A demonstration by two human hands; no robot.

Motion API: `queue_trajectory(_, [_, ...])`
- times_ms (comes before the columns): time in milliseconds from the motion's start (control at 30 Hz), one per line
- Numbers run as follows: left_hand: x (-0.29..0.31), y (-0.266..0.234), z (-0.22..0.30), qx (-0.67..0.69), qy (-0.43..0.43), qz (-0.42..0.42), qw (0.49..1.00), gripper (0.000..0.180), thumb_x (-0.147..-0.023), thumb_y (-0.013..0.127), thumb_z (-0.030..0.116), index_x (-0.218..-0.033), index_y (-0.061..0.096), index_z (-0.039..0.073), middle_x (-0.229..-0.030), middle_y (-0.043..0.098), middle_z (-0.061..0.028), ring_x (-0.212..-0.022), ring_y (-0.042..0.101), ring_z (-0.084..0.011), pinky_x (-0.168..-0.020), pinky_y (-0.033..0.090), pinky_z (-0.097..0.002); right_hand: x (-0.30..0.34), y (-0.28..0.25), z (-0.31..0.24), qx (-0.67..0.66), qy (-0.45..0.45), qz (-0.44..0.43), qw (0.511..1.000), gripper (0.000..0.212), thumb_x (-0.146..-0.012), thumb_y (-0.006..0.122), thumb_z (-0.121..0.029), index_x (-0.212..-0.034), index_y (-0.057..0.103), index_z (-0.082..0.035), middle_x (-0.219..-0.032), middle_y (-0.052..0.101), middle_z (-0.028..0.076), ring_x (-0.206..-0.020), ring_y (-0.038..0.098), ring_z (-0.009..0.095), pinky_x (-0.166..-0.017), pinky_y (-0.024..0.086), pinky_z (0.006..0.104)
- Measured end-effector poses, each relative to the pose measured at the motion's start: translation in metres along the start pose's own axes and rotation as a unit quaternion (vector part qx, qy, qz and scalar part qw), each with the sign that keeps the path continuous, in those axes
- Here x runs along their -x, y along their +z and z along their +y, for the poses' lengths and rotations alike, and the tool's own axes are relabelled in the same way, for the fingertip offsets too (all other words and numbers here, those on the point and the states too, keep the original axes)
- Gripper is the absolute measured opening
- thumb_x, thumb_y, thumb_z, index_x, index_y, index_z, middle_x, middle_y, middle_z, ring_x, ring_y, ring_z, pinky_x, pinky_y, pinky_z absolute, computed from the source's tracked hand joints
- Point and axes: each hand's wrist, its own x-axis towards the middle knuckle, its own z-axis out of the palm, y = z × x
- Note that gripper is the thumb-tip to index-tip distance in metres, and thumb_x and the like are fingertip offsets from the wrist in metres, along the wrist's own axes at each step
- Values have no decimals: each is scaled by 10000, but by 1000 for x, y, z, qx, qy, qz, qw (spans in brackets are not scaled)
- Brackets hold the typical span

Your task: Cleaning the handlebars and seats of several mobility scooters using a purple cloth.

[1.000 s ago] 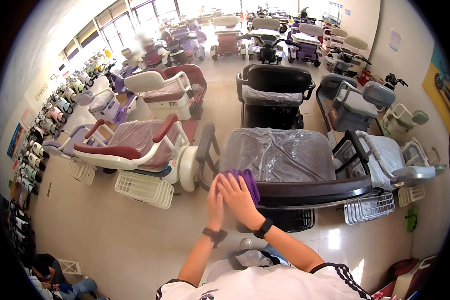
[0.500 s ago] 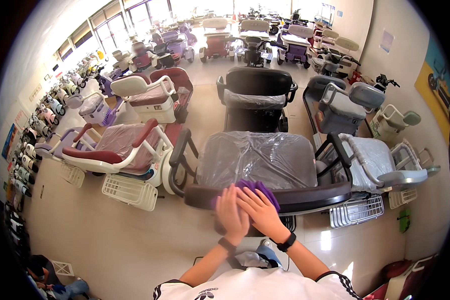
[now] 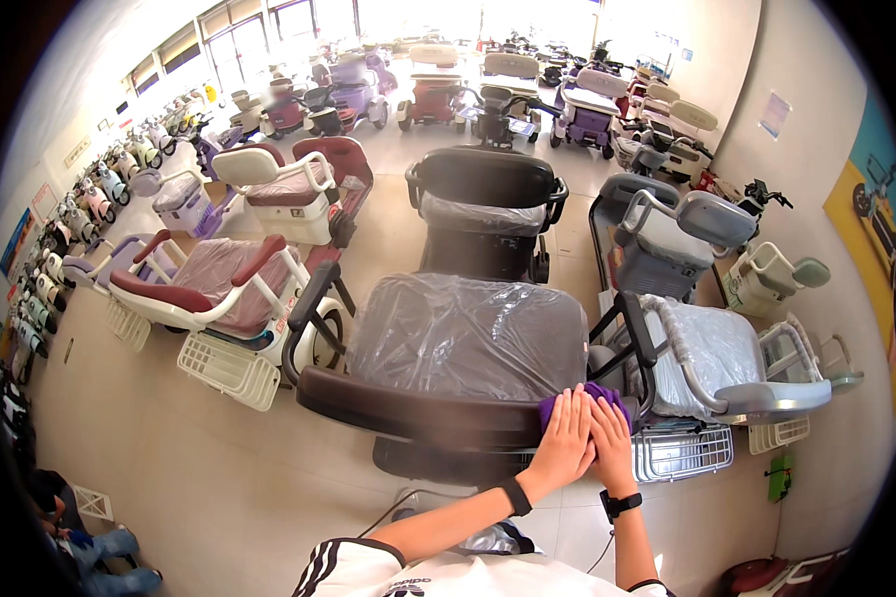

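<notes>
A purple cloth [image 3: 607,394] is bunched over the right part of a dark brown padded backrest bar [image 3: 418,406]. My left hand [image 3: 565,443] presses on the cloth, fingers together and bent over the bar. Close against it on the right, my right hand [image 3: 612,443] holds the same cloth down, fingers closed over it. Much of the cloth is hidden under both hands. Beyond the bar lies a wide dark seat [image 3: 468,333] wrapped in clear plastic, with a black armrest [image 3: 635,338] just past my hands.
To the left stands a red and white seated scooter [image 3: 239,284] with a white basket [image 3: 227,368]. On the right is a grey plastic-wrapped seat [image 3: 707,348] above a wire basket [image 3: 682,453]. A black seat [image 3: 486,189] stands ahead. A seated person [image 3: 95,547] is at lower left.
Both hands and the purple cloth have slid right along the backrest bar, from its middle to near its right end. The view has shifted a little.
</notes>
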Motion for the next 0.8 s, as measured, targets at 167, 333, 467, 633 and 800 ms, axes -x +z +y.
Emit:
queue_trajectory(167, [6,-3,-1,-18,1,-10,1000,798,-948,542,333,-1516,275,-160,-1596,304,-324,-1479,321,-452,-1255,222,-489,10,6,0,20,16,-4,1000,436,-900,564,-76,-1334,605,-62,-1504,548,106,-1429,465,332,-1198,318,518])
queue_trajectory(333, [15,-16,-8,75,3,26,997,787,-942,631,318,-1525,313,-105,-1605,336,-258,-1486,341,-387,-1243,264,-456,10,18,-19,31,57,34,997,417,-942,536,-99,-1355,590,-75,-1523,529,110,-1449,438,341,-1212,284,539])
queue_trajectory(467, [20,-32,-19,107,-1,24,994,742,-926,632,282,-1514,361,-81,-1584,386,-238,-1485,360,-364,-1243,272,-456,3,33,-47,56,81,62,993,410,-961,524,-132,-1361,573,-61,-1528,525,119,-1449,440,335,-1209,278,541])
queue_trajectory(633, [45,-72,-63,116,-14,54,992,679,-908,622,252,-1487,434,-48,-1535,465,-216,-1453,420,-340,-1232,303,-456,-23,54,-98,41,54,39,997,462,-938,527,-127,-1387,539,-21,-1542,500,149,-1454,435,333,-1209,265,535])
queue_trajectory(800, [76,-115,-112,110,-23,71,991,640,-905,608,231,-1469,458,-31,-1516,490,-206,-1429,447,-348,-1227,317,-465,-51,83,-158,38,38,8,999,611,-860,615,-86,-1454,488,-18,-1581,442,154,-1488,382,322,-1228,229,523])
